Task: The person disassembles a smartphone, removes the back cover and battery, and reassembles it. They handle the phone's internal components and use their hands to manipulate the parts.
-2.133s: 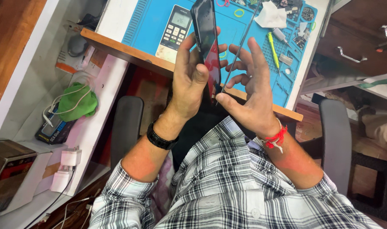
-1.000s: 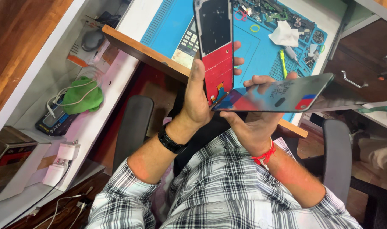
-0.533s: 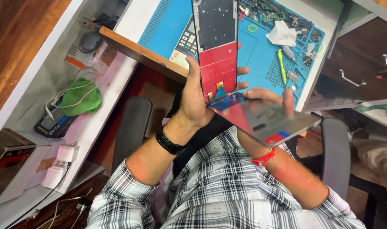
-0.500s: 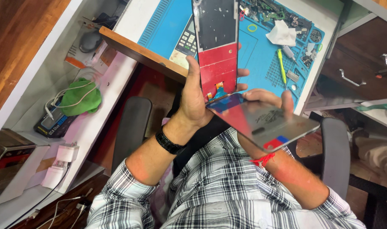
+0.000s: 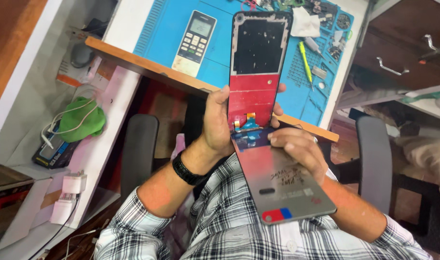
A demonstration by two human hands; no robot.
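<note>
Head camera view, looking down at a person in a plaid shirt seated at a white workbench. Going from largest to smallest: a blue repair mat covers the bench top, with a wooden edge running along its near side.

Held up in front of the chest is a phone opened into 2 flat parts. The phone frame stands nearly upright, its inner face showing a black upper area and a red lower panel. The left hand clasps this frame at its lower left edge, thumb on the front. The detached screen panel tilts down toward the lap, silver back facing up, joined to the frame by a short flex cable at the hinge point. The right hand rests on the panel's upper right edge, fingers pressing it; the fingers seem closed on the panel, though the underside is hidden.

Both parts look thin, light, stiff and fragile. The cable appears the weakest point, so holding by the long edges and keeping the 2 halves close seems safest.

Smaller items: a white remote control on the mat, a green cloth at left, a yellow-handled screwdriver at upper right.
</note>
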